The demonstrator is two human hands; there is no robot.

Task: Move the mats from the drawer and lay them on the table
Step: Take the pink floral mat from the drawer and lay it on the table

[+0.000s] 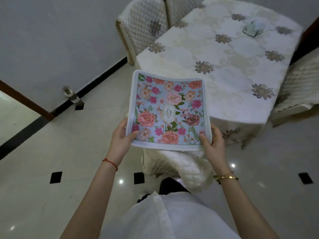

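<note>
Right now you hold the floral mat (168,110) in the air in front of you, face up and nearly flat, its far edge bowed slightly. It is close to square, so no long axis is clear; the "GARDEN" label at its centre reads upright from where you stand, and its far edge points toward the table (233,54). Your left hand (121,138) grips the near left corner, thumb curled on top, fingers beneath. Your right hand (213,141) pinches the near right corner the same way. The mat's far right corner overlaps the table's near edge in view; whether it touches, you cannot tell. A quilted chair (179,167) sits directly below the mat. The cloth-covered tabletop ahead lies broad and bare apart from a small pale-green object (252,28) near its far end.
</note>
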